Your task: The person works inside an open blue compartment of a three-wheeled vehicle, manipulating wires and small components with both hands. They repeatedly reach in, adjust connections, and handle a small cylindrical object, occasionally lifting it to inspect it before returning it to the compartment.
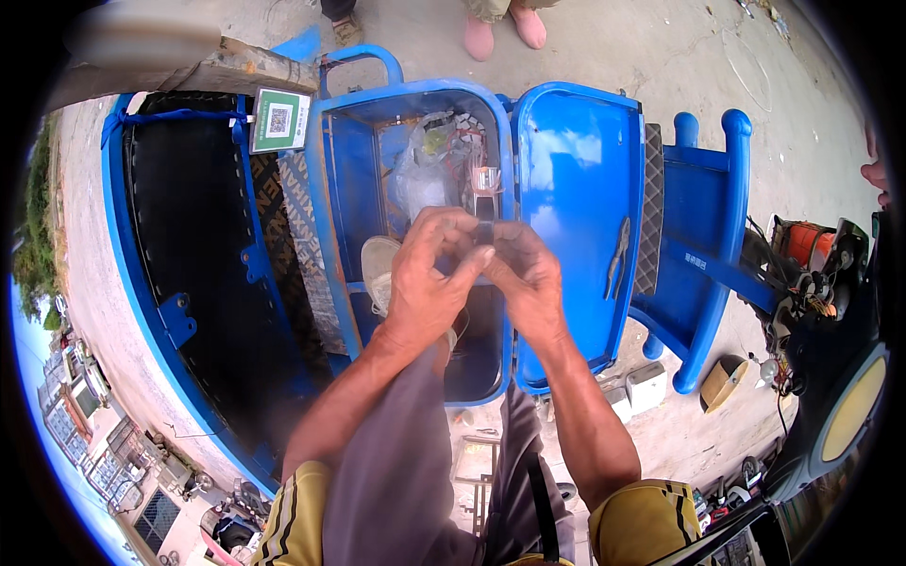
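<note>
Both my hands meet over the open blue metal box. My left hand (pixel 429 269) and my right hand (pixel 530 278) pinch a thin dark strip (pixel 485 231) between thumbs and fingers. Beyond my fingertips, in line with the strip, is a small pale piece with reddish wire-like strands (pixel 485 181); I cannot tell whether they are joined. Inside the box (pixel 505 141) lie a clear plastic bag (pixel 415 179) and a jumble of small parts. Next to my left hand is a beige, shoe-like thing (pixel 377 264), partly covered.
Pliers (pixel 618 257) lie on the blue lid (pixel 566 217), swung out to the right. A green-and-white code card (pixel 280 120) hangs at the box's left. Pink shoes (pixel 479 38) of another person stand beyond; another person's hand (pixel 876 174) shows far right.
</note>
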Motion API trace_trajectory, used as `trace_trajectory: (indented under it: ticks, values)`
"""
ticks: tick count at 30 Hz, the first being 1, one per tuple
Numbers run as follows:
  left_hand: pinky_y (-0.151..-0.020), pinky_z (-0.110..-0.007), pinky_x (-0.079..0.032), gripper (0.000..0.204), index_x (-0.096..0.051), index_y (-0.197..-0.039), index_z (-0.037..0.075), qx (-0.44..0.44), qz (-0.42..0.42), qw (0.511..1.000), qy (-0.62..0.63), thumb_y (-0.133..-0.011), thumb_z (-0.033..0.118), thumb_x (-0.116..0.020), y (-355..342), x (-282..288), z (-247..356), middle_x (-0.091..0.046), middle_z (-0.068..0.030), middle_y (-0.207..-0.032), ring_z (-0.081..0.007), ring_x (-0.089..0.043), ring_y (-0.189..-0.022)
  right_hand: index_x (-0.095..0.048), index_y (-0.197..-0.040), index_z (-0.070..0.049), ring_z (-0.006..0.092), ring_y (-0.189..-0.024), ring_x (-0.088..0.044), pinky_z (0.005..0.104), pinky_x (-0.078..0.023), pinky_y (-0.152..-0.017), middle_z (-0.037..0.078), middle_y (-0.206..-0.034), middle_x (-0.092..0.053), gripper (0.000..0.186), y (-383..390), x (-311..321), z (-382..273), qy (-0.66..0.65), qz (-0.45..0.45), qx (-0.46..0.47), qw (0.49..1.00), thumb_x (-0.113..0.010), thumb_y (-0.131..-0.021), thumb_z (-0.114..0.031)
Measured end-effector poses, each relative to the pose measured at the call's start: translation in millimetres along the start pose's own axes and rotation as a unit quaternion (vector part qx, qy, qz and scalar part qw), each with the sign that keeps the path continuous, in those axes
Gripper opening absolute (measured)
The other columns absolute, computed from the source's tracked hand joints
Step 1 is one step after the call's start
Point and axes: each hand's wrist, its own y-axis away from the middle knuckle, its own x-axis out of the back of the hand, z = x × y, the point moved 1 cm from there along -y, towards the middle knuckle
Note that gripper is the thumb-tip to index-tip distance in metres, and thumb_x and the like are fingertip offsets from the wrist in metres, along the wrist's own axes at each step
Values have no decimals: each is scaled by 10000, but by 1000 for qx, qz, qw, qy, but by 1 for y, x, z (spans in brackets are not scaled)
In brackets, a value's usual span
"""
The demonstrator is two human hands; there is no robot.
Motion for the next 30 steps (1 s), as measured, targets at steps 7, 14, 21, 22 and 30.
trace_trajectory:
  ticks: [7, 14, 21, 22, 30]
  values:
    - [-919, -316, -634, 255, -721, -1182, -33, -16, 52, 999, -7, -948, -93, -803, -1, 17, 18, -685, -114, -1246, -175, -725, -1054, -667, -1348, 10, 167, -1135, -668, 361, -556, -1001, 103, -1234, -730, 326, -5, -9, -15, 24, -26, -5, 999, -718, -1093, -187]
    - [-904, -357, -599, 251, -742, -1126, -9, 18, 49, 998, -27, -890, -41, -821, -3, 27, 35, -747, -139, -1186, -243, -753, -1033, -689, -1308, 19, 171, -1091, -674, 364, -555, -967, 111, -1221, -735, 318, -5, -16, -27, 64, -33, -9, 997, -693, -1097, -219]
    - [-859, -384, -664, 319, -719, -1179, -39, -44, -8, 990, -136, -881, -35, -833, -12, 40, 45, -788, -145, -1216, -262, -807, -966, -690, -1219, 53, 236, -1038, -698, 382, -562, -937, 160, -1121, -720, 313, -5, -5, -43, 223, -93, 35, 970, -680, -1078, -226]
    - [-856, -390, -665, 324, -719, -1185, -37, -34, -26, 990, -135, -880, -33, -830, -12, 41, 46, -793, -147, -1220, -276, -810, -952, -690, -1211, 53, 244, -1030, -698, 387, -561, -935, 164, -1113, -717, 312, -4, -4, -42, 225, -94, 38, 969, -679, -1075, -228]
    - [-880, -366, -665, 251, -759, -1162, -47, 29, -93, 985, -145, -920, -15, -814, -9, 41, 47, -799, -150, -1209, -247, -808, -979, -698, -1195, 40, 268, -1006, -683, 407, -550, -943, 176, -1124, -730, 348, 7, 12, -34, 263, -96, 18, 960, -670, -1076, -286]
